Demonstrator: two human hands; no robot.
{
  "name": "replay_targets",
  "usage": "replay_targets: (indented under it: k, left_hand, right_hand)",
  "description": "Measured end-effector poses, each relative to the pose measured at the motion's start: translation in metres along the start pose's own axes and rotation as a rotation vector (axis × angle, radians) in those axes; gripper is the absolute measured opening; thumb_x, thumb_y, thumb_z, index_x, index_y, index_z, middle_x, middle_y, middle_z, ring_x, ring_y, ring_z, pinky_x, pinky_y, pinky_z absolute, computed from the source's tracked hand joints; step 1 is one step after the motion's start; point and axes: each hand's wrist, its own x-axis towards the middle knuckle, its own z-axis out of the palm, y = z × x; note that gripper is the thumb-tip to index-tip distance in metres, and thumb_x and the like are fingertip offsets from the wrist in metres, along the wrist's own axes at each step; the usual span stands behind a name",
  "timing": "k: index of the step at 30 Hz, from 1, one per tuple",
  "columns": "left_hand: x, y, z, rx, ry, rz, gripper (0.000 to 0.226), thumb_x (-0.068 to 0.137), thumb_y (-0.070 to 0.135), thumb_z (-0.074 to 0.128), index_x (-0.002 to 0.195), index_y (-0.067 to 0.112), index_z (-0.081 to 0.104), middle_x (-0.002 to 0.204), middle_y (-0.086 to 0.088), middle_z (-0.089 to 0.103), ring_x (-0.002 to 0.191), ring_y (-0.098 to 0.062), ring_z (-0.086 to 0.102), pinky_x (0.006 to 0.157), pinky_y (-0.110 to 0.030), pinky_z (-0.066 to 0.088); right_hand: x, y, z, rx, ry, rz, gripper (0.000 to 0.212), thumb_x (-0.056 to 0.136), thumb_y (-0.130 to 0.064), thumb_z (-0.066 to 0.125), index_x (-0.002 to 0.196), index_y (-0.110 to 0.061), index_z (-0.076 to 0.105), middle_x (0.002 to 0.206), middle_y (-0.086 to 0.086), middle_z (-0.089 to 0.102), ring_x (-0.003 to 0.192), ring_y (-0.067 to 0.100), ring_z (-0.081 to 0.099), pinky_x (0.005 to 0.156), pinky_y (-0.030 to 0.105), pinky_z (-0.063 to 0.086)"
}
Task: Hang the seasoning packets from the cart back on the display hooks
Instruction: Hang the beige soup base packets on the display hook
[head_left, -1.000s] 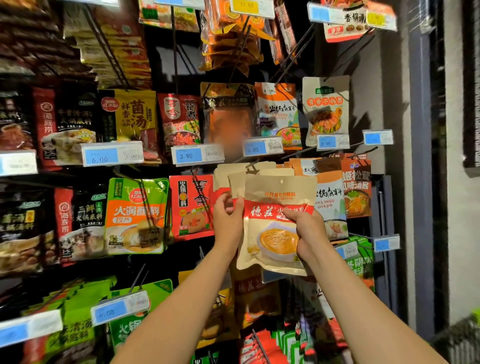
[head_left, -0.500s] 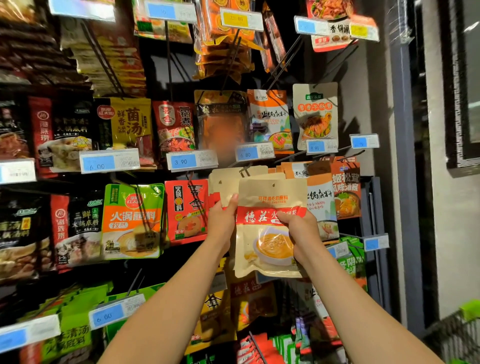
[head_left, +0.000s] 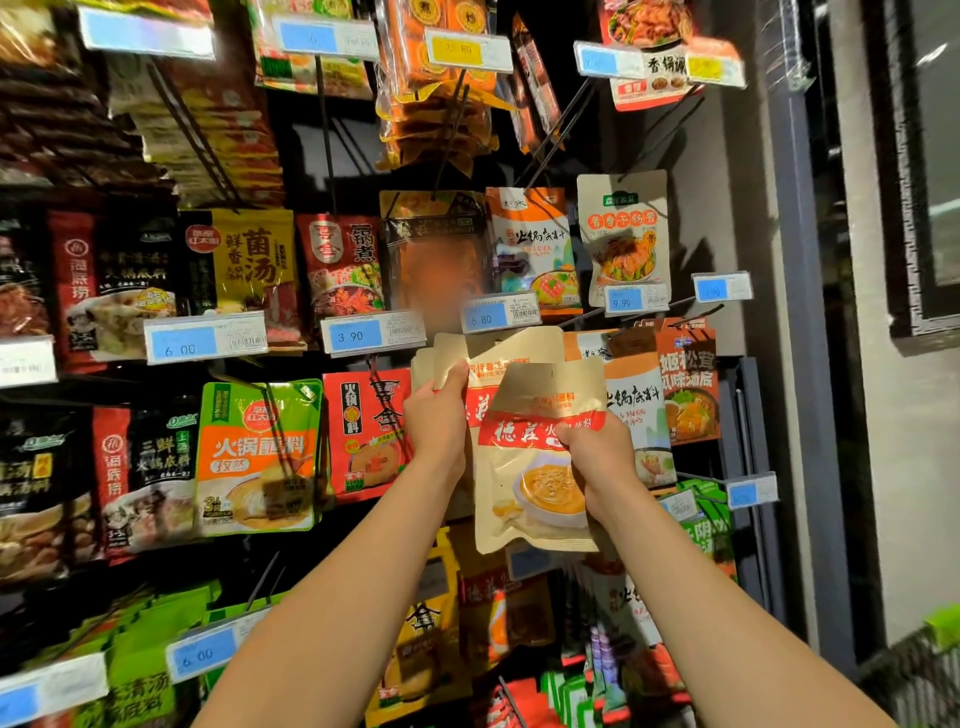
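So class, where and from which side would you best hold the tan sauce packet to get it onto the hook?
Probably pinch the tan sauce packet at a side edge below its top flap, from the right as the right hand does; this keeps the flap clear for hooking.

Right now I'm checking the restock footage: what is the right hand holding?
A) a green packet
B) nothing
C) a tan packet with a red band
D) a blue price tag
C: the right hand has its grip on the tan packet with a red band, tilted in front of the matching hung packets that the left hand holds.
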Motion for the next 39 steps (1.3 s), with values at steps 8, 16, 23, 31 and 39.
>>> replay_targets:
  k: [8,16,23,31,39]
  left_hand:
    - [0.006,0.008,0.007,0.003,0.068,-0.023,0.019,0.093,0.030,0.075,0.082,0.015,0.071,0.085,-0.011,0.078,0.086,-0.033,0.076,0.080,-0.049,0.062]
    - [0.014,0.004,0.012,0.115,0.128,0.042,0.026,0.087,0.035,0.075,0.071,0.015,0.069,0.080,-0.012,0.076,0.081,-0.036,0.075,0.073,-0.051,0.060]
    - [0.020,-0.008,0.004,0.160,0.096,0.002,0.035,0.097,0.040,0.069,0.080,0.010,0.066,0.080,-0.008,0.075,0.076,-0.027,0.074,0.066,-0.035,0.056]
    - [0.002,-0.047,-0.016,0.086,-0.073,-0.105,0.039,0.102,0.046,0.059,0.099,0.010,0.075,0.094,-0.008,0.080,0.086,-0.024,0.077,0.078,-0.037,0.060]
    - [0.025,-0.053,-0.012,0.061,0.104,-0.077,0.038,0.099,0.040,0.068,0.074,0.011,0.060,0.081,-0.011,0.074,0.072,-0.028,0.072,0.068,-0.040,0.058]
  right_hand:
    - [0.012,0.001,0.007,-0.016,-0.012,0.007,0.028,0.092,-0.001,0.066,0.115,-0.014,0.064,0.101,0.009,0.073,0.089,0.021,0.070,0.063,0.030,0.051]
    - [0.021,0.006,0.014,-0.030,0.018,0.002,0.024,0.089,-0.005,0.067,0.111,-0.015,0.067,0.099,0.008,0.074,0.093,0.026,0.071,0.078,0.040,0.060]
    - [0.026,0.014,0.016,-0.128,0.092,-0.066,0.025,0.091,-0.010,0.070,0.112,-0.020,0.061,0.117,0.004,0.060,0.092,0.022,0.065,0.083,0.038,0.057]
    - [0.022,0.027,0.021,0.034,-0.018,-0.035,0.015,0.093,-0.010,0.074,0.102,-0.022,0.070,0.099,0.002,0.076,0.091,0.021,0.073,0.078,0.039,0.059]
    - [0.034,0.036,0.039,0.088,-0.009,-0.036,0.010,0.093,-0.013,0.074,0.095,-0.022,0.072,0.093,0.002,0.078,0.088,0.024,0.076,0.081,0.047,0.062]
